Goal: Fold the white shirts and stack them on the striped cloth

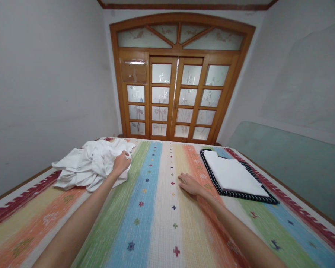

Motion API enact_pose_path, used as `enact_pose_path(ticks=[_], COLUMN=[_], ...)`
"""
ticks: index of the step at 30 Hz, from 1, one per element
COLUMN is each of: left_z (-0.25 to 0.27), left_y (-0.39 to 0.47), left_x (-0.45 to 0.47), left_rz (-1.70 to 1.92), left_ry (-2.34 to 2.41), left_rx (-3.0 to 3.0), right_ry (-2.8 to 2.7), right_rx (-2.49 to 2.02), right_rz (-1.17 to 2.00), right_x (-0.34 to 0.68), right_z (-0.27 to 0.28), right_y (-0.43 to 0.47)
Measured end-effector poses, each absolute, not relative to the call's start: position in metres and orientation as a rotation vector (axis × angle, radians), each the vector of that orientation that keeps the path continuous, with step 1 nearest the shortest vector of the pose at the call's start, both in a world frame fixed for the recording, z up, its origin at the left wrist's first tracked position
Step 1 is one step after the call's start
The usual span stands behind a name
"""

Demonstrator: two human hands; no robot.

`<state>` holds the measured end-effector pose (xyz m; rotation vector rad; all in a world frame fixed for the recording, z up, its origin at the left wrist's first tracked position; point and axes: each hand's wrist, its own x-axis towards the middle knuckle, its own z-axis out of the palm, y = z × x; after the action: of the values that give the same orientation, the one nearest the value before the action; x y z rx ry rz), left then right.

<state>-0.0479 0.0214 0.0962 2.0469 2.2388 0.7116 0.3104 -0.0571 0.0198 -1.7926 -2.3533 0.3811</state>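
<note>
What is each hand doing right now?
Left hand: closed, gripping the white cloth pile.
Right hand: open, flat on the striped cover, holding nothing.

A heap of crumpled cloth (89, 167) lies on the bed (156, 216) at the far left, the left hand (122, 162) on its right edge. The right hand (189, 184) rests on the bed between the heap and the folded stack (234, 175) at the far right. A door (175, 96) stands behind the bed.
</note>
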Motion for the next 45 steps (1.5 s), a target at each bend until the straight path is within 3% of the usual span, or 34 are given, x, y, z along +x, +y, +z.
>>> enact_pose_path(ticks=[8, 15, 21, 27, 35, 39, 45], left_z=[0.093, 0.089, 0.097, 0.119, 0.147, 0.135, 0.11], left_y=[0.011, 0.014, 0.016, 0.011, -0.024, -0.044, -0.053], left_x=[-0.081, -0.13, -0.146, -0.103, -0.007, 0.034, 0.044], left_rz=[1.101, 1.366, 1.316, 1.36, 1.308, 1.114, 1.096], left_ry=[2.661, 2.471, 2.346, 2.238, 1.592, 1.283, 1.078], left_rx=[1.96, 1.266, 1.153, 1.498, 2.129, 2.272, 2.508], right_ry=[-2.37, -2.365, -2.37, -2.163, -1.855, -1.811, -1.694], right_rx=[-1.779, -1.801, -1.776, -1.677, -1.117, -0.963, -1.204], right_rz=[0.333, 0.284, 0.335, 0.701, 1.085, 0.97, 0.567], right_x=[0.31, 0.306, 0.302, 0.28, 0.216, 0.193, 0.223], right_z=[0.02, 0.02, 0.029, 0.042, 0.065, 0.068, 0.074], right_y=[-0.065, -0.061, -0.055, -0.044, -0.048, -0.042, -0.028])
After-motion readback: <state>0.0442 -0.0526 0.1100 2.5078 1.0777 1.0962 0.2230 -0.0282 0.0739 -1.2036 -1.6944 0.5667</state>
